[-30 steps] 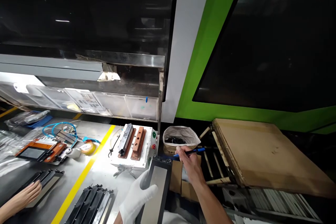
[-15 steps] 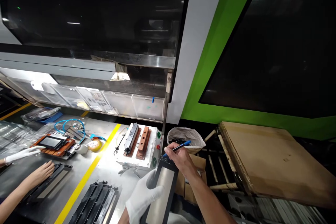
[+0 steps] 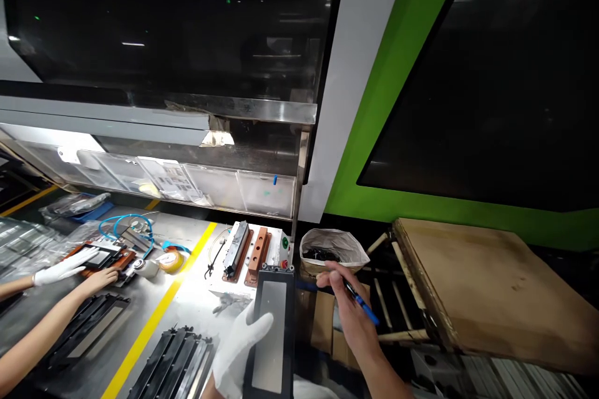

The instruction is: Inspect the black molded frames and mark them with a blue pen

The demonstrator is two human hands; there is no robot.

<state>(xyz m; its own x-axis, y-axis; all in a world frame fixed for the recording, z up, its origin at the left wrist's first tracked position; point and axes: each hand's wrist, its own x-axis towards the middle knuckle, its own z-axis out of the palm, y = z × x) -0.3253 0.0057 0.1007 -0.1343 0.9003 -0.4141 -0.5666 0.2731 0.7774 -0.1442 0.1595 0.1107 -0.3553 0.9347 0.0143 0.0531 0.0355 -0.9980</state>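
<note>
My left hand (image 3: 238, 349), in a white glove, grips a black rectangular frame (image 3: 289, 324) with a grey panel set in it, the thumb lying over the panel. To the right of the frame, apart from it, my bare right hand (image 3: 349, 305) holds a blue pen (image 3: 367, 310), which points down to the right. Beyond the frame's top end stands a white fixture (image 3: 229, 287) with a dark bar (image 3: 238, 249) and a brown block (image 3: 258, 254) on it. Several black frames (image 3: 166, 358) lie on the table to the left.
At the left, a co-worker's gloved hand (image 3: 65, 267) and bare hand (image 3: 100, 280) are at an orange fixture (image 3: 126, 260). A yellow tape roll (image 3: 170, 260) lies nearby. A bag (image 3: 358, 249) of black pieces and a cardboard-topped rack (image 3: 486, 287) are at the right.
My right hand has moved away from the frame, and the pen has swung to point down right. The frame is more upright in view. The co-worker's hands have moved onto the orange fixture.
</note>
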